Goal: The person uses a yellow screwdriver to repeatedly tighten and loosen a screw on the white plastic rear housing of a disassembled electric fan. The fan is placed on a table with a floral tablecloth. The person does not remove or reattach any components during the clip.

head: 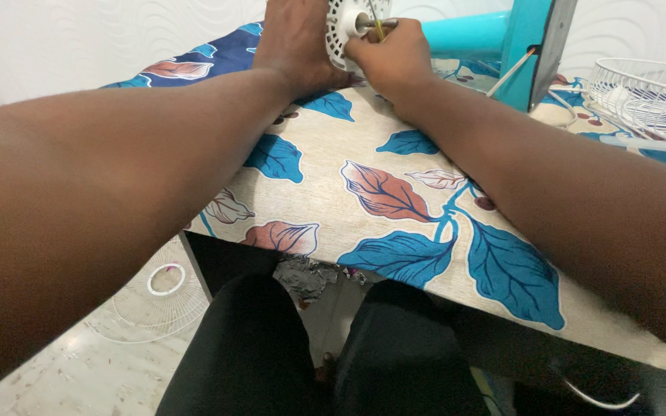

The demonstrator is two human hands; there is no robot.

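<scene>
My left hand (296,42) grips the side of a white round fan motor housing (342,31) at the far edge of the table (333,166). My right hand (391,55) is closed around a thin yellow-handled tool (378,25), a screwdriver by its look, whose tip meets the metal shaft at the centre of the housing. The upper part of the housing is cut off by the frame's top edge. Both forearms stretch across the leaf-patterned tablecloth.
A turquoise fan stand (502,38) lies behind my right hand. A white wire fan guard (649,96) rests at the table's right. Another white guard (159,293) lies on the floor at the left, beside my black-clad knees (256,347).
</scene>
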